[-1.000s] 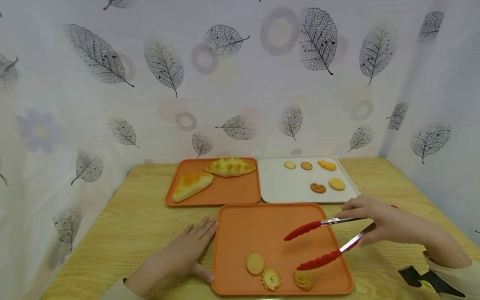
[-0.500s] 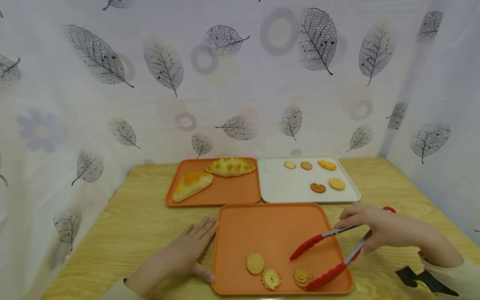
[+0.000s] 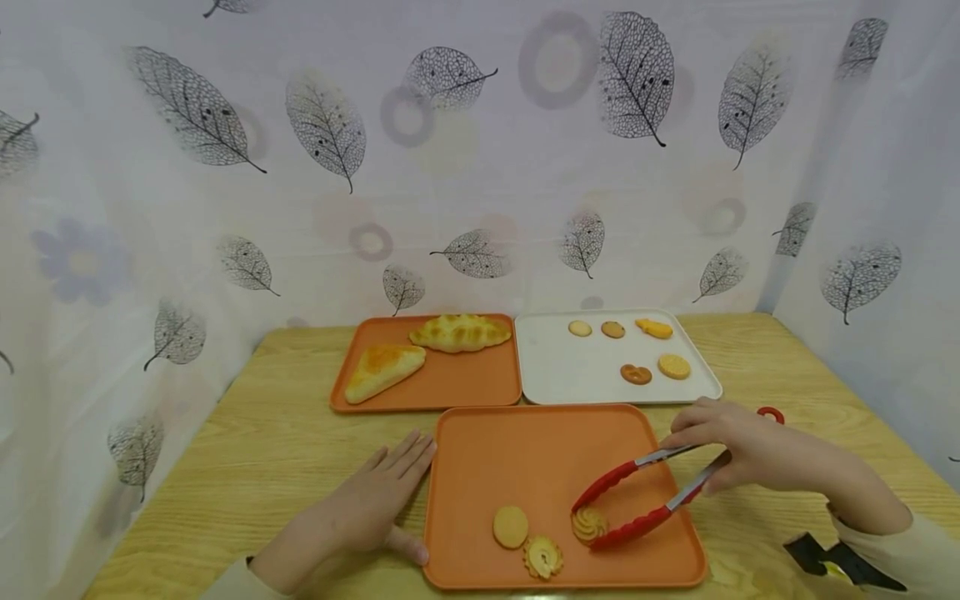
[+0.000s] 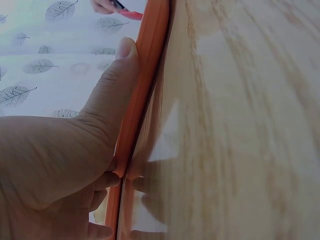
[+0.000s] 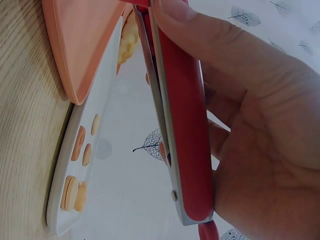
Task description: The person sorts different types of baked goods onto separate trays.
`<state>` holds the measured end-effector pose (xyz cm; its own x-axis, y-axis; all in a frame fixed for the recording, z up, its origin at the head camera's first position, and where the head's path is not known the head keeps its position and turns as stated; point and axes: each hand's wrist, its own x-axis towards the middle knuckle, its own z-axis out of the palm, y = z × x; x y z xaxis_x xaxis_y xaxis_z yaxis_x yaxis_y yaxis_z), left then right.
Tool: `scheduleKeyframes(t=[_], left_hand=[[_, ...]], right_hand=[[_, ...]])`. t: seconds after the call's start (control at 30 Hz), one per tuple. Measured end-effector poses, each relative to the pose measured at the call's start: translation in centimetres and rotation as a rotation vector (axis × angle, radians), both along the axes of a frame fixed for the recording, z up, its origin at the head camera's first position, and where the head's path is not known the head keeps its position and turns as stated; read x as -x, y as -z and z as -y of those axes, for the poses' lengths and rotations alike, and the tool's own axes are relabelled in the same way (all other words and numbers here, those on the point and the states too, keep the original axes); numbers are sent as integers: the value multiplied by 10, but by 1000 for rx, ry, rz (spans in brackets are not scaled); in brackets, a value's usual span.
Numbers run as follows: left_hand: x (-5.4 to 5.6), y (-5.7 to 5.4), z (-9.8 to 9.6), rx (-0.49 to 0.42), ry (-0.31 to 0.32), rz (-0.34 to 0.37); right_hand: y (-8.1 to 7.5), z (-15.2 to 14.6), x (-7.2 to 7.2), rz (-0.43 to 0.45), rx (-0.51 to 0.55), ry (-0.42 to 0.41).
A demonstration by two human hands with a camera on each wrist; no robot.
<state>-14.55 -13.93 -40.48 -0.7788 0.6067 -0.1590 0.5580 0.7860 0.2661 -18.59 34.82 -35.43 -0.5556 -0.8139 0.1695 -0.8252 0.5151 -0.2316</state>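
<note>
My right hand [image 3: 738, 446] grips a pair of red-tipped metal tongs [image 3: 637, 527] over the right side of the front orange tray [image 3: 517, 450]. The tongs' two red tips stand on either side of a swirl cookie [image 3: 589, 524], right at its edges. In the right wrist view the red handle of the tongs lies between thumb and fingers. My left hand [image 3: 375, 504] rests with straight fingers along the tray's left edge, the thumb at its rim. A plain round cookie [image 3: 511, 527] and a scalloped cookie [image 3: 542, 557] lie left of the swirl cookie.
Behind on the left, another orange tray [image 3: 450, 387] holds a triangular bread [image 3: 384, 372] and a braided loaf [image 3: 461, 333]. Beside it a white tray [image 3: 562, 379] bears several small cookies, among them a pretzel [image 3: 636, 375]. A leaf-print curtain [image 3: 465, 183] hangs behind the table.
The tongs have come down around the swirl cookie and their tips have drawn closer together. The cookie has shifted slightly left and away from me. My left hand has stayed in place.
</note>
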Motion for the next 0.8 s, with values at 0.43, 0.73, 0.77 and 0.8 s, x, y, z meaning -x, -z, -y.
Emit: scheduleKeyframes(t=[0.43,0.73,0.77,0.8], left_hand=[[1,1,0,-3,4,1],[2,1,0,-2,1,6],[2,1,0,-2,0,7],[2,1,0,0,-1,8]], right_hand=[[1,-3,8,-263,89,25],[4,-11,19,-388,128,124],[4,-11,20,-400,137,136],[4,-12,21,-414,143,152]])
